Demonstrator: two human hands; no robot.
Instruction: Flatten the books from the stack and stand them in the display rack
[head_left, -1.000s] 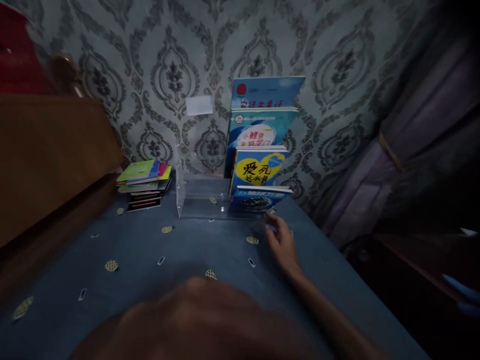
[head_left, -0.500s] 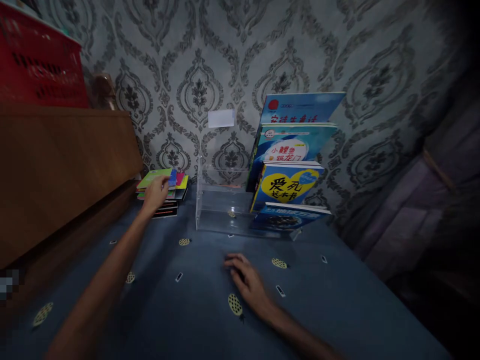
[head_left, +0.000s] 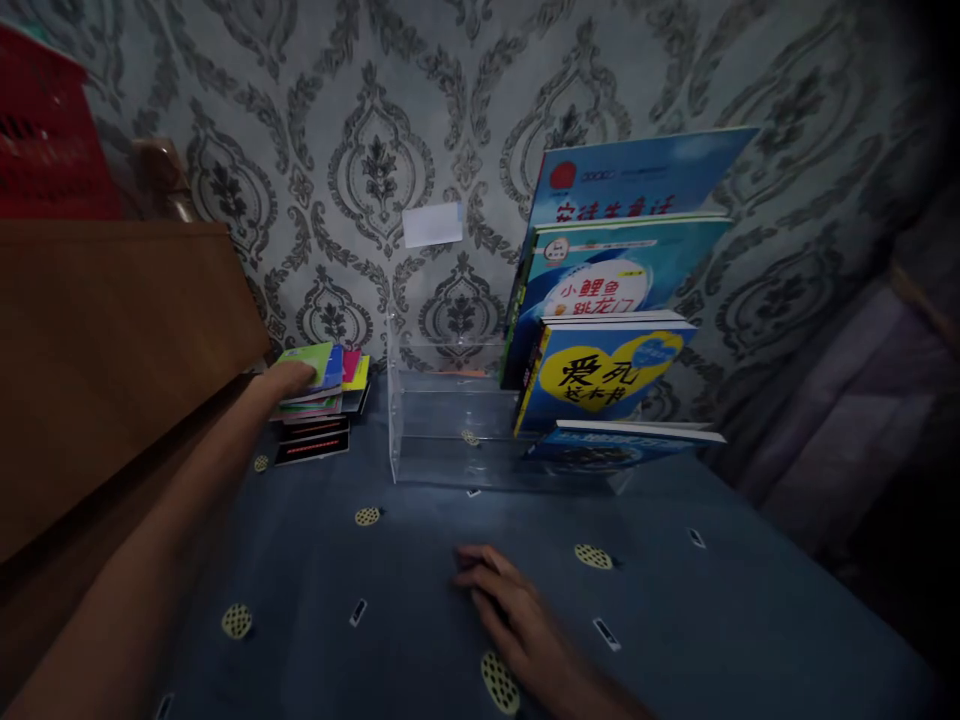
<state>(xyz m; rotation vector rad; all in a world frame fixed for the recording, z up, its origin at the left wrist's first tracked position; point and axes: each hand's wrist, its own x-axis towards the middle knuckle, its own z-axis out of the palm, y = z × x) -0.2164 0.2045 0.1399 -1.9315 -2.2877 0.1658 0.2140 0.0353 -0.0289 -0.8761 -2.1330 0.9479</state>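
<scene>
My left hand (head_left: pixel 289 378) is at the left edge of a small stack of thin books, near the cabinet. Its thumb lies on top of the green book (head_left: pixel 311 355), and the other fingers are hidden. Under and beside that book are pink, yellow and black-covered ones (head_left: pixel 309 448). Low over the blue cloth, my right hand (head_left: pixel 514 615) is held with loosely bent fingers and nothing in them. Beyond it stands a clear acrylic book rack (head_left: pixel 394 420). Its right side bears several upright books in tiers, among them a blue and yellow one (head_left: pixel 600 375).
A brown wooden cabinet (head_left: pixel 112 340) borders the left side, with a red basket (head_left: pixel 52 130) on it. Patterned wallpaper covers the wall behind, with a white card (head_left: pixel 433 225) showing above the rack. A pale curtain (head_left: pixel 847 380) hangs at the right.
My left hand has shifted from the top of the stack to its left edge. My right hand appears lower in view. The view has moved closer to the rack.
</scene>
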